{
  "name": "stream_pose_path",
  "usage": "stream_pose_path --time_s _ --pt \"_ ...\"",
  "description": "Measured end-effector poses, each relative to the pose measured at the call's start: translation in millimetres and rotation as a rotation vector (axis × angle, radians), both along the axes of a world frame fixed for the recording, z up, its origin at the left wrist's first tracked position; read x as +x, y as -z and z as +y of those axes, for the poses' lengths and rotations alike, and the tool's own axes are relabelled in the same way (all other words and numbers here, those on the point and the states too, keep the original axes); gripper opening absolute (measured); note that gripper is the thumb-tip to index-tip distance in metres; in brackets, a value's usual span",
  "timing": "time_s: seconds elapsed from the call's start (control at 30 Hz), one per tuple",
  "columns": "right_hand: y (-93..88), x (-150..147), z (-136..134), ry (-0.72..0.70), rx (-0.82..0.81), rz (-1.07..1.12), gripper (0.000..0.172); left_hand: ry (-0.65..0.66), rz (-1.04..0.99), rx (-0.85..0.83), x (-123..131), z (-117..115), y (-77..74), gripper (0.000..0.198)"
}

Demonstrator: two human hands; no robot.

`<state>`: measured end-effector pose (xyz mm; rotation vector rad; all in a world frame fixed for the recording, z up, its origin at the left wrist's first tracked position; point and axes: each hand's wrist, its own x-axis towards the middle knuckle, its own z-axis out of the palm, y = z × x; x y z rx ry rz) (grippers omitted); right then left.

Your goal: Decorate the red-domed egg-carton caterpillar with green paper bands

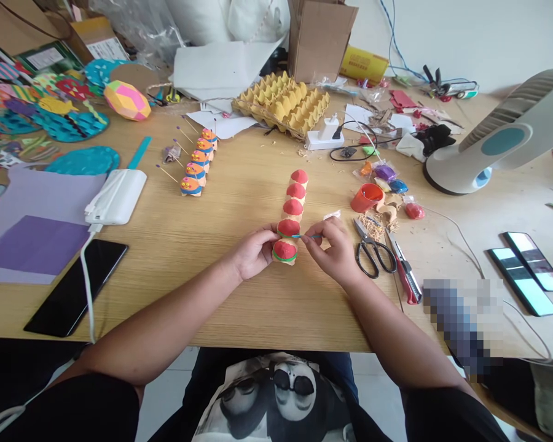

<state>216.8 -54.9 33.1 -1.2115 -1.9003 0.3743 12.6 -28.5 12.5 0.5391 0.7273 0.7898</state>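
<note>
A row of egg-carton cups with red-painted tops [293, 207] lies on the wooden table [239, 196], running away from me. My left hand [252, 250] is closed around the nearest cups, next to the one with a green rim [284, 252]. My right hand [332, 247] pinches a thin blue-green strip [304, 236] that lies against the second cup. Both hands touch the row at its near end.
Black scissors [373, 252] and a red cutter [408, 276] lie right of my hands, an orange cup [367, 196] and clay lumps behind them. A finished orange-blue caterpillar [199, 162], yellow egg tray [281, 101], white fan [493, 141], phones [76, 287] and power bank [116, 196] surround.
</note>
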Motion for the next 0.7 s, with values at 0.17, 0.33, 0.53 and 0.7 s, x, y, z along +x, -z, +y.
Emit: stream_pose_path --time_s 0.17,0.33,0.53,0.7 --pt "2.2 -0.5 -0.3 -0.028 0.028 -0.135 0.016 0.018 -0.008 0.033 -0.9 0.0 -0.3 0.016" --pt "2.8 -0.6 -1.6 -0.008 0.079 -0.229 0.016 0.007 0.015 0.03 0.3 -1.1 -1.3 0.012" --pt "1.2 -1.6 -4.0 -0.017 0.124 -0.297 0.016 -0.014 0.035 0.038 2.6 -2.2 -3.3 0.016" --pt "-1.3 -3.0 -4.1 -0.003 0.129 -0.34 0.019 -0.03 0.043 0.042 3.3 -3.0 -3.8 0.017"
